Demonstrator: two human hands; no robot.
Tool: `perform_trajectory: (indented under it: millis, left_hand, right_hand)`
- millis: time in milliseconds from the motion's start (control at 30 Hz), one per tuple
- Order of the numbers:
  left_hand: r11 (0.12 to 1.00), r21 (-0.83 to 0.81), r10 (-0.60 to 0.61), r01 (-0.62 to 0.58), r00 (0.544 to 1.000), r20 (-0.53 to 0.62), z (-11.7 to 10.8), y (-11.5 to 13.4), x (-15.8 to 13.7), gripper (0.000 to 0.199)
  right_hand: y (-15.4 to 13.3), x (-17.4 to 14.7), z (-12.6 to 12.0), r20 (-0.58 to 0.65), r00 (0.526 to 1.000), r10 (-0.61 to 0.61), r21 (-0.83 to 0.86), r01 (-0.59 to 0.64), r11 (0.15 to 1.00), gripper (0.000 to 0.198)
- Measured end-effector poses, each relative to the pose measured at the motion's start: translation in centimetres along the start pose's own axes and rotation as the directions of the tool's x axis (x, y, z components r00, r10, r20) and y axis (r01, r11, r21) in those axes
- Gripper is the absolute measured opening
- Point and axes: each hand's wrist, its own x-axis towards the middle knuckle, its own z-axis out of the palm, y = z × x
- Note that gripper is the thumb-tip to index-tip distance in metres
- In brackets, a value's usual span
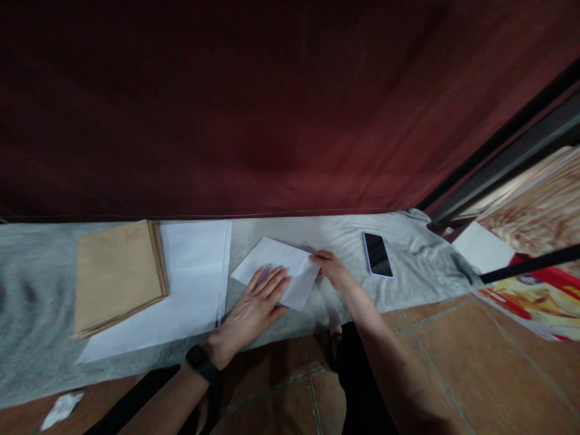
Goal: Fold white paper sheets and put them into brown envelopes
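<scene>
A folded sheet of white paper [290, 257] lies on the grey cloth in front of me. My left hand [263, 296], with a black band on its wrist, rests flat on the paper's left part, fingers stretched out. At the right corner of the paper, my right hand [330, 266] pinches the edge between thumb and fingers. To the left, white paper sheets [199, 272] lie on the cloth, partly beneath a stack of brown paper envelopes [120, 275].
A phone in a purple case [377, 254] lies right of my right hand on the grey cloth [417, 266]. Dark red fabric [290, 121] rises behind. A red and yellow box [544, 296] is at the far right; a white scrap [62, 408] is at lower left.
</scene>
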Motion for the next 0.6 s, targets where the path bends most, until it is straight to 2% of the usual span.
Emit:
perform_trajectory:
  millis: [67, 133, 200, 267, 367, 467, 533, 600]
  left_hand:
    - [1.0, -0.002, -0.029, 0.029, 0.999, -0.026, -0.4, 0.1, 0.3, 0.055]
    - [0.996, -0.017, -0.091, 0.091, 0.995, -0.042, -0.8, 0.1, 0.3, 0.058]
    - [0.987, -0.04, -0.159, 0.157, 0.986, -0.049, -1.0, 0.1, 0.1, 0.064]
    - [0.978, -0.063, -0.202, 0.2, 0.979, -0.03, -1.2, 0.1, -0.2, 0.067]
    - [0.969, -0.111, -0.217, 0.221, 0.975, 0.046, -1.0, 0.0, -0.8, 0.068]
    - [0.953, -0.197, -0.219, 0.232, 0.972, 0.085, -0.5, -0.7, -1.2, 0.067]
    - [0.929, -0.284, -0.225, 0.237, 0.972, 0.074, -0.2, -1.3, -1.4, 0.062]
    - [0.896, -0.378, -0.223, 0.231, 0.973, 0.068, -0.1, -2.0, -1.6, 0.054]
  right_hand:
    - [0.4, -0.7, 0.5, -0.026, 1.0, 0.016, 0.075, -0.014, 0.997, 0.036]
    - [0.6, -1.8, 0.8, -0.037, 0.998, 0.041, 0.164, -0.034, 0.986, 0.039]
    - [0.8, -2.8, 0.9, -0.012, 0.997, 0.077, 0.261, -0.071, 0.963, 0.039]
    - [0.8, -3.7, 0.5, 0.049, 0.994, 0.095, 0.284, -0.105, 0.953, 0.036]
    - [0.7, -4.2, -0.5, 0.114, 0.991, 0.071, 0.219, -0.094, 0.971, 0.03]
    - [0.9, -4.3, -1.3, 0.17, 0.985, 0.004, 0.071, -0.016, 0.997, 0.025]
    - [1.1, -4.4, -1.6, 0.246, 0.967, -0.066, -0.115, 0.097, 0.989, 0.026]
    - [1.4, -4.5, -1.6, 0.308, 0.938, -0.159, -0.311, 0.257, 0.915, 0.029]
